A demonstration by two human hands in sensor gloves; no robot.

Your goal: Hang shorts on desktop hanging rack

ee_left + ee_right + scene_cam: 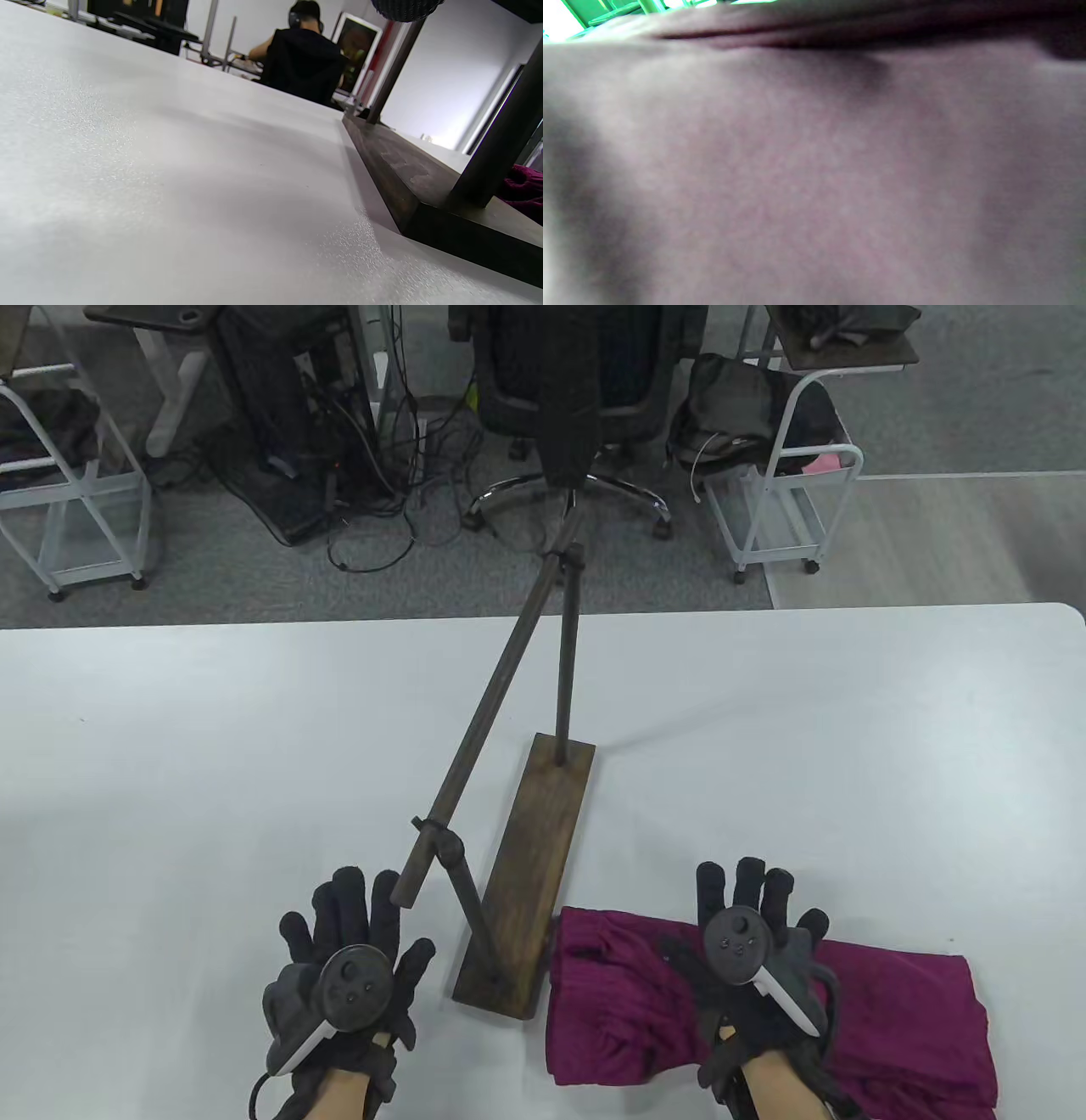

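Note:
Magenta shorts (899,1018) lie folded on the white table (212,780) at the front right. A dark wooden hanging rack stands on a plank base (530,874), with two uprights and a long crossbar (501,687). My right hand (755,925) lies flat over the shorts with the fingers spread. My left hand (356,933) lies flat on the table left of the base, fingers spread, empty. The left wrist view shows the base (407,169) and a bit of the shorts (524,188). The right wrist view is filled with blurred fabric (814,169).
The crossbar's near end (407,891) hangs just above my left fingers. Beyond the table's far edge are an office chair (585,398), white carts (780,492) and cables on the floor. A person sits in the background of the left wrist view (303,59).

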